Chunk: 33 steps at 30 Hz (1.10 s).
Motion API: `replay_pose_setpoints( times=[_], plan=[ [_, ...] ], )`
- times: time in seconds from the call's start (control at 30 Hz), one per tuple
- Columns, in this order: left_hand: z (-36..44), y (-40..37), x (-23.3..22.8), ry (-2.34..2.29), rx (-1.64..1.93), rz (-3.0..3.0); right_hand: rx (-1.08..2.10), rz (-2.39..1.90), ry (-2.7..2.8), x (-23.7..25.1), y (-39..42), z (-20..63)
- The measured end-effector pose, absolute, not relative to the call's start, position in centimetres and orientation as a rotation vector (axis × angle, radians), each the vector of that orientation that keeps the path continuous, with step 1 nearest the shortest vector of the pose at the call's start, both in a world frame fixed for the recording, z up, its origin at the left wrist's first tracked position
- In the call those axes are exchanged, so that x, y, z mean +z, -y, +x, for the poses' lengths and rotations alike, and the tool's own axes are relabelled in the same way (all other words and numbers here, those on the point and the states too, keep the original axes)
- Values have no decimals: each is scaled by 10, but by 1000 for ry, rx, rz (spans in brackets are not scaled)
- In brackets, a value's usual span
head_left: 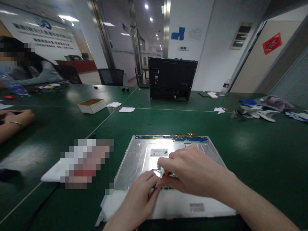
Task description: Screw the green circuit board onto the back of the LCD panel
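flat metal lcd panel [144,157]: both hands' fingers pinched on small red/green connector [166,173], left hand [141,195] & right hand [192,170].

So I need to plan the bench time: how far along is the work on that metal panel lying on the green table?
Looks done: the metal panel lies flat, back side up, apart from the black housing standing behind it. In hand: the left hand and right hand meet at its middle, pinching a small red and green part, too hidden to identify. Left: the blue strip board remains along the far edge.
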State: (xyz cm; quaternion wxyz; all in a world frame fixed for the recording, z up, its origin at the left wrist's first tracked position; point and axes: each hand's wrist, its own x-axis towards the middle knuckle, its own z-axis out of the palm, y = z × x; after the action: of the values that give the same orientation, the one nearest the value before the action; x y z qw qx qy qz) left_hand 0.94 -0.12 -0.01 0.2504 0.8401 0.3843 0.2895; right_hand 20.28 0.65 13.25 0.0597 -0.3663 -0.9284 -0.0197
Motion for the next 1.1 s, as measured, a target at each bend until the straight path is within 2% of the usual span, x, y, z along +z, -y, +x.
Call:
replay_pose_setpoints(
  times=[0.17, 0.47, 0.87, 1.1],
  plan=[
    [9, 2, 0, -1070, 757, 2289, -87, -1130, 2792, 131, -6, 202],
    [10, 1, 6, -1072, 732, 2254, 94, -991, 2865, 142, -2, 201],
    [9, 1, 1, -1032, 771, 2274, -26, -1086, 2834, 135, -5, 203],
    [9, 1, 3, -1058, 741, 2255, 44, -1012, 2851, 141, -1, 202]
  ],
)
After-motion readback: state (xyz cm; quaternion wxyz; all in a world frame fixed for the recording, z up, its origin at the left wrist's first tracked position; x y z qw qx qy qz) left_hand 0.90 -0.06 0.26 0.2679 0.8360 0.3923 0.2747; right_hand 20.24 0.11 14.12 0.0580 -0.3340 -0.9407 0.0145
